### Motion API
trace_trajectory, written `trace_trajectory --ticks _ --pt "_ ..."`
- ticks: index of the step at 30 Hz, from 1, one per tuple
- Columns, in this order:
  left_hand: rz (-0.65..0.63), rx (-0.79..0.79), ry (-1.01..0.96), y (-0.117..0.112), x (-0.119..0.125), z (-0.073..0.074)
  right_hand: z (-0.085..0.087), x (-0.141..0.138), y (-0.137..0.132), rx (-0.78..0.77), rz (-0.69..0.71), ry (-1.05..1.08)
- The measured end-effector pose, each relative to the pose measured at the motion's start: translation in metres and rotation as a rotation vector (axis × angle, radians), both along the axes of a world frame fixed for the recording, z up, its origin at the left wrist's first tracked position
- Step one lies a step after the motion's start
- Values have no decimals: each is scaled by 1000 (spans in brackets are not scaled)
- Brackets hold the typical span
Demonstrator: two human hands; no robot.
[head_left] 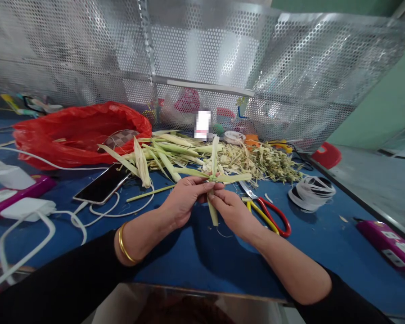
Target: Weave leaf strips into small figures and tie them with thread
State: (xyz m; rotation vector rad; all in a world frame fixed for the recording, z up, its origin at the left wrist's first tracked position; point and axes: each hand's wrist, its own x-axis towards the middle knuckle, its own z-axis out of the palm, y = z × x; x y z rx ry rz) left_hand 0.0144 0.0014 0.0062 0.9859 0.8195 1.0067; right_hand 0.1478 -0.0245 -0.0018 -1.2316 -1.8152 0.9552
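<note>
Both hands meet over the blue table [195,252], pinching a cross of pale green husk strips [214,178]. My left hand [184,200] grips the crossing from the left, thumb and fingers closed on it. From below and to the right, my right hand [230,210] has its fingers closed on the lower strip. One strip sticks up, one points down, and two spread sideways. A gold bangle [124,245] sits on my left wrist.
A heap of husk leaves [168,153] and dry scraps [266,164] lies behind the hands. Red-handled scissors [268,211] lie right of them, a roll of white tape [311,192] farther right. A phone [103,184], chargers and white cables lie left, beside a red plastic bag [77,132]. A perforated metal screen [202,58] stands behind.
</note>
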Motion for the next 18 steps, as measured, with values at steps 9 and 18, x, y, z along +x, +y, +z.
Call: trace_trajectory --ticks 9,18 --pt "7 -12 18 1 -3 2 -3 1 -3 258 85 -259" --pt "45 -7 125 4 -8 15 14 11 -14 699 -363 -496"
